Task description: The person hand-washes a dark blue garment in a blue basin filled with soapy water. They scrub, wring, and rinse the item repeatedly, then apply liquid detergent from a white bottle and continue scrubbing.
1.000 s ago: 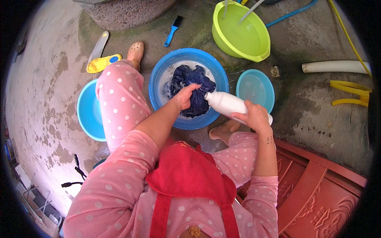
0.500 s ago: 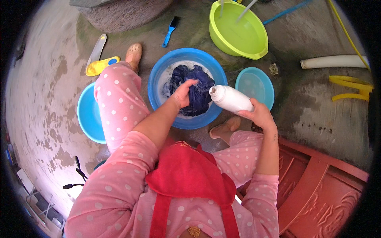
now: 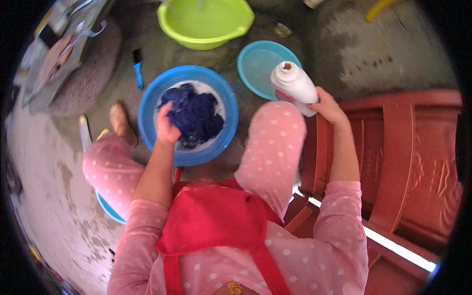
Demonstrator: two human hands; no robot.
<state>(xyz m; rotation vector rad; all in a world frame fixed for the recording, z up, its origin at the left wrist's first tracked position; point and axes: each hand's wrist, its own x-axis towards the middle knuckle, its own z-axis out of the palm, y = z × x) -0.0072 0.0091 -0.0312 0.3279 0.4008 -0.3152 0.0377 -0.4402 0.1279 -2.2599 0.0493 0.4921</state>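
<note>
My right hand (image 3: 328, 107) grips a white plastic bottle (image 3: 295, 88) near its base. The bottle has no cap, and its mouth tilts up and to the left, with a reddish label partly showing. My left hand (image 3: 168, 127), slightly blurred, is over the near left part of a blue basin (image 3: 231, 120), its fingers loosely stretched beside the wet cloth. Dark blue cloth (image 3: 194, 115) lies bunched in whitish, sudsy water in that basin. Whether the left fingertips touch the cloth is hard to see.
Beyond the blue basin stand a lime-green basin (image 3: 206, 42) and a light-blue basin (image 3: 246, 73). A blue-handled brush (image 3: 138, 73) lies on the floor at the left. Red carved wooden furniture (image 3: 393, 162) takes up the right side. A stone block (image 3: 88, 78) sits far left.
The bottle has moved away from over the blue basin, to the right, and its mouth has turned upward. My left hand has drawn back from the cloth's middle. The whole view has turned.
</note>
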